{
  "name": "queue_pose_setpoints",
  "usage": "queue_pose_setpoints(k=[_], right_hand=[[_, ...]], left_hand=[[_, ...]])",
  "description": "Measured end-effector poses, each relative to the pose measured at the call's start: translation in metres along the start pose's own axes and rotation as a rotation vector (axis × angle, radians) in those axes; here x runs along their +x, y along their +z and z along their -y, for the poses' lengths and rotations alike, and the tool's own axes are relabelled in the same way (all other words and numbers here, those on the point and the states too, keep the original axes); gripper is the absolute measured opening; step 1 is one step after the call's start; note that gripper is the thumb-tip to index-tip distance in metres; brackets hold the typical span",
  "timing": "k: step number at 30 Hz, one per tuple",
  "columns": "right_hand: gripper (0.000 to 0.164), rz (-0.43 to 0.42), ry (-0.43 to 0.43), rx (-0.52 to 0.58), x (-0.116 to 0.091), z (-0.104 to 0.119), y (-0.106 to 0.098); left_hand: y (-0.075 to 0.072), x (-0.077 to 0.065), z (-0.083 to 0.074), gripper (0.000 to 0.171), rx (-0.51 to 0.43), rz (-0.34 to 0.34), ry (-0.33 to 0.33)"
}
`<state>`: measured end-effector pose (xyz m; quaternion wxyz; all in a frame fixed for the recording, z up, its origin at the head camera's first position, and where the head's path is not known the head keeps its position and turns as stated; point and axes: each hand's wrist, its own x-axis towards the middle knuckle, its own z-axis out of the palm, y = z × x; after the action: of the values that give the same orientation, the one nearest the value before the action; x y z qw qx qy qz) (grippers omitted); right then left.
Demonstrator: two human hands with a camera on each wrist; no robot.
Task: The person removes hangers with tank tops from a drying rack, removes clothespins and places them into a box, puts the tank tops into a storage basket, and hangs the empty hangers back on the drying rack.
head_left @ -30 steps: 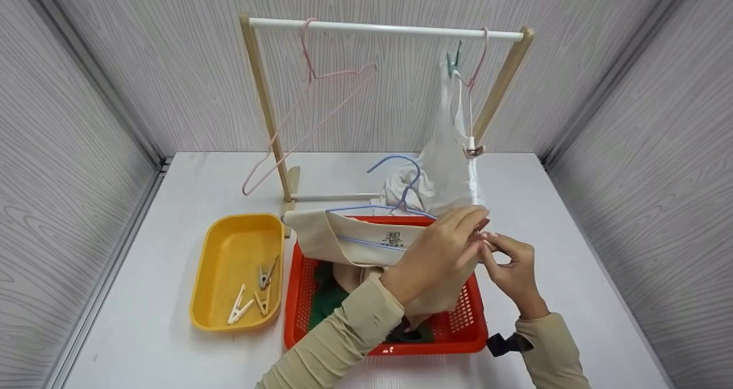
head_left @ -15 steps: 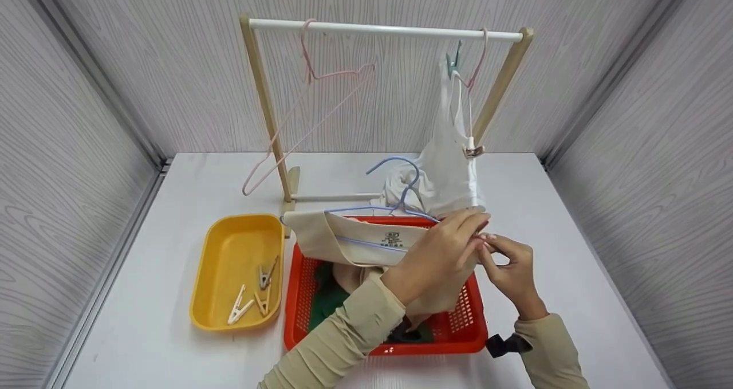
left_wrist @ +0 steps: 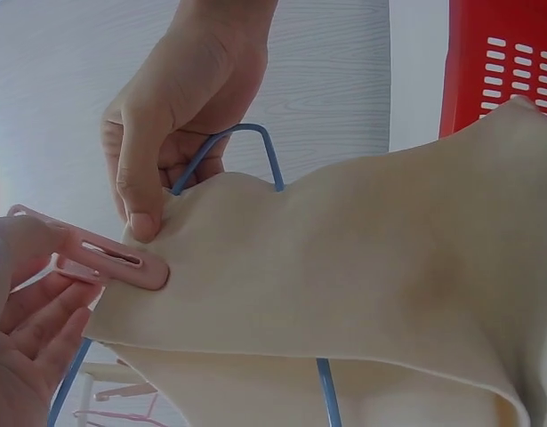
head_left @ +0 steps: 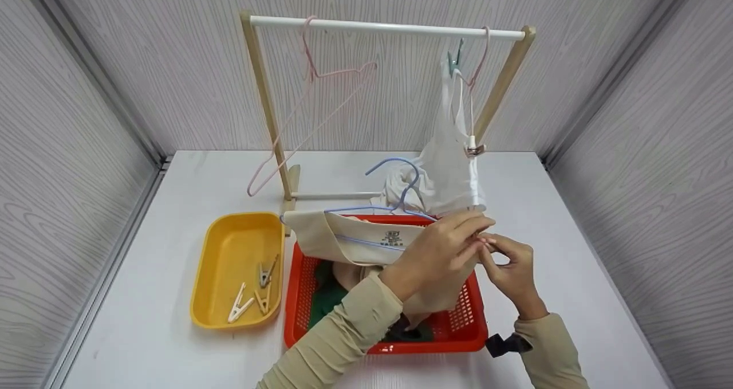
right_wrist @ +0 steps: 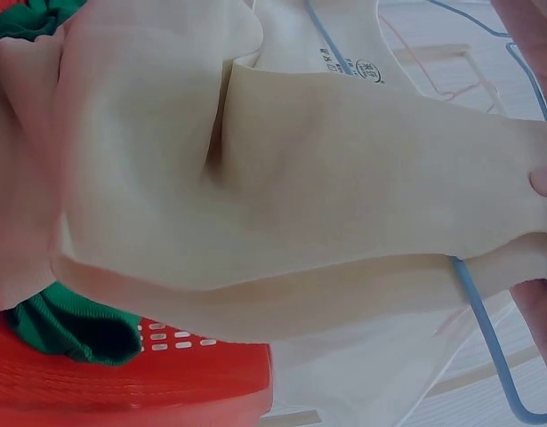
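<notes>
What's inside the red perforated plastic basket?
Dark green ribbed fabric shows; the smooth beige garment and khaki left sleeve hide much of the inside, so anything beneath cannot be told.

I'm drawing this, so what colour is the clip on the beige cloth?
The clip is pink; it shows best in the left wrist view.

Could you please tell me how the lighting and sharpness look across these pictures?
Head view: fairly even light, pinkish tint on the table before the red basket. Left wrist view: pale glare at the left edge, the hand there hazy, the pink clip clearer. Right wrist view: dimmer overall, dark shadow in a fold of the beige cloth.
</notes>
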<state>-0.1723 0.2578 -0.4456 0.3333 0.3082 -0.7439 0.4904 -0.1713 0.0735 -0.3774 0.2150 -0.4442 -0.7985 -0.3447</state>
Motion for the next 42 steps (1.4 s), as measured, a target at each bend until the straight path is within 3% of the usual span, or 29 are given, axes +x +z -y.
queue_pose_setpoints(k=[9,20,26,30,35,42], right_hand=[[0.01,0.001,0.015,-0.01,0.0,0.003,0.001],[0.01,-0.027,-0.066,-0.021,0.002,0.0,0.002],[0.017,-0.035,-0.048,-0.024,0.003,0.001,0.002],[0.017,-0.02,-0.014,-0.03,0.003,0.001,0.0],[0.009,-0.012,-0.005,-0.039,0.002,0.001,-0.002],[0.021,0.0,-0.001,-0.062,0.001,0.001,-0.003]], left_hand=[[0.001,-0.001,0.003,0.021,-0.163,-0.064,0.023],[-0.003,0.0,0.0,0.019,-0.193,-0.139,0.059],[-0.006,0.001,-0.003,0.019,-0.169,-0.184,0.11],[-0.007,-0.002,-0.002,0.028,-0.18,-0.169,0.12],[-0.007,-0.007,0.001,0.044,-0.245,-0.097,0.086],[-0.006,-0.017,0.008,0.033,-0.243,-0.077,0.086]])
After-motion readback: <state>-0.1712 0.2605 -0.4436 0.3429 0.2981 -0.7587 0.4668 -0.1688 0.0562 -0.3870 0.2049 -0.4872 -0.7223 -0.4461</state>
